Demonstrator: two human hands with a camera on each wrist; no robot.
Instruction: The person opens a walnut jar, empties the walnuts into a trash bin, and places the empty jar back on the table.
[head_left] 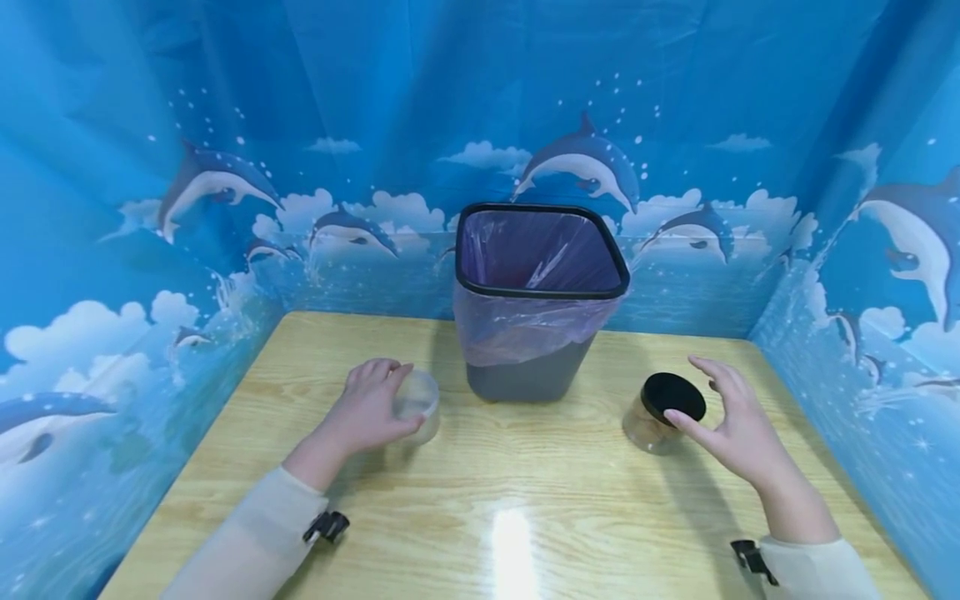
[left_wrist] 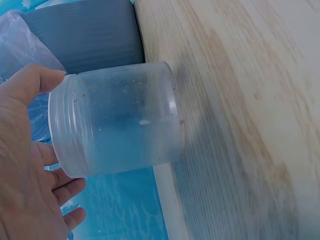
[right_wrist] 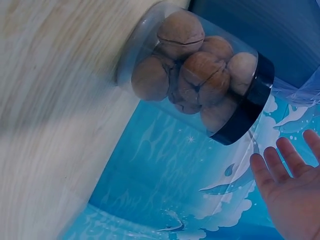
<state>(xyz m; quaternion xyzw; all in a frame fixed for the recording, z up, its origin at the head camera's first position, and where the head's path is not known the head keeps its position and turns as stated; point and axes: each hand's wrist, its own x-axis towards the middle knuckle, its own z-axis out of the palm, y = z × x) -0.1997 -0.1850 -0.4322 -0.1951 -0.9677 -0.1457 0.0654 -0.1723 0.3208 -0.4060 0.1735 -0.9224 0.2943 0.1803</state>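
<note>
Left hand (head_left: 372, 406) sits at the left of the wooden surface (head_left: 517, 500), fingers (head_left: 378, 371) loosely curved round the empty clear jar (head_left: 417, 406). Left wrist view: the thumb (left_wrist: 30, 82) is at the threaded rim and the jar (left_wrist: 117, 120) has no lid, but whether the fingers actually press the wall I can't tell; it looks like touching, not a firm grip. Jar stands upright on the surface, just left of the grey bin (head_left: 534, 304).

Bin in the middle, back of the surface, lined with a purple bag (head_left: 525, 329), open top.

Right of the bin: jar with black lid (head_left: 663, 413), upright, full of walnuts (right_wrist: 192, 80). Right hand (head_left: 738, 429) is beside it, fingers spread and straight; the thumb tip looks to be at the lid edge in the head view, while the right wrist view shows a gap between the fingers (right_wrist: 280, 167) and the jar (right_wrist: 200, 85). Not gripped.

Risks, as a judgement: the empty jar is light and smooth, so a loose hold could tip it or slide it into the bin. The walnut jar is heavier, so a thumb nudge at the lid rather than the body could topple it toward the bin. Glossy surface gives little friction either way.
</note>
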